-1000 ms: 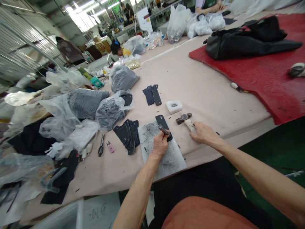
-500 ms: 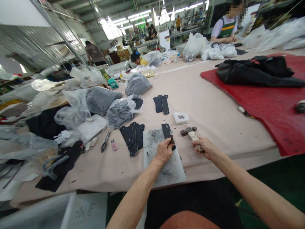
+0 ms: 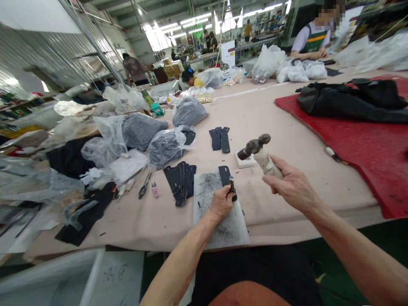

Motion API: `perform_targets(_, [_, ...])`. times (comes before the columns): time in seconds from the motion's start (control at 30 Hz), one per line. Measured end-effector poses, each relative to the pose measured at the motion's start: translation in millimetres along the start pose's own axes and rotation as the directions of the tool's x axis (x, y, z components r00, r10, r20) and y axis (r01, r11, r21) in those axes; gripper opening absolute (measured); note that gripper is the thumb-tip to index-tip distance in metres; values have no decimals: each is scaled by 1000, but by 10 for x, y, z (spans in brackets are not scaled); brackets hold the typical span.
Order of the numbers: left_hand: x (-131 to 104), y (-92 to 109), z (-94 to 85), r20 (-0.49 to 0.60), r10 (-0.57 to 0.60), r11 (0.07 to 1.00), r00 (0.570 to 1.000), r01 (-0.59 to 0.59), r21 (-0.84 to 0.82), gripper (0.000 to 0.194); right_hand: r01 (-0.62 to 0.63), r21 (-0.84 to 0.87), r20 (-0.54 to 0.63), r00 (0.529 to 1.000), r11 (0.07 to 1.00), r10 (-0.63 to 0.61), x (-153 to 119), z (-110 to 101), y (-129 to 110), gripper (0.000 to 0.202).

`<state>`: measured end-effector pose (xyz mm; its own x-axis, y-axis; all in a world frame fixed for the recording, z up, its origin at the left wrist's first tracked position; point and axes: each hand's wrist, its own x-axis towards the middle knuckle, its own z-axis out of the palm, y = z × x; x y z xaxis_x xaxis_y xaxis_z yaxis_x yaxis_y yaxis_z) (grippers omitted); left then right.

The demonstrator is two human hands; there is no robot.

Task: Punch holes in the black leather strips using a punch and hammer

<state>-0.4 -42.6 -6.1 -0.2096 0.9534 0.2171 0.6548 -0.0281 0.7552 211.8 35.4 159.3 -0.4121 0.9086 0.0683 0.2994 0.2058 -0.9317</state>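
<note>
My left hand [image 3: 222, 202] grips a short metal punch [image 3: 231, 182] upright over a dark piece [image 3: 224, 173], which lies partly on a grey, scuffed board [image 3: 207, 187]. My right hand [image 3: 291, 182] is closed round the wrapped handle of a hammer [image 3: 255, 145], raised to the right of the punch. Behind the hammer head, a small white block [image 3: 247, 162] is partly hidden. Left of the board lies a fanned stack of dark pieces [image 3: 181, 182]. Farther back are a few more dark pieces [image 3: 219, 139].
Pink snips [image 3: 155, 190] and dark pliers [image 3: 145, 185] lie left of the stack. Plastic bags of dark pieces [image 3: 168, 146] crowd the left. A black bag [image 3: 350, 102] rests on a red sheet [image 3: 376, 157] at right. A person [image 3: 314, 38] sits across the table.
My right hand has lifted the hammer up from near the table, and its head now overlaps the white block. My left hand stays at the board with the punch. The view has shifted slightly.
</note>
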Motion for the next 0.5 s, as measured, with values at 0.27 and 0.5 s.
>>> perform_targets(0.27, [-10, -32, 33, -36, 51, 999, 998, -50, 19, 11, 168, -191, 1, 985, 967, -171, -77, -55, -322, 62])
perform_targets(0.5, [-3, 3, 30, -31, 51, 998, 998, -51, 22, 13, 201, -311, 0, 977, 929, -212, -178, -128, -345, 61])
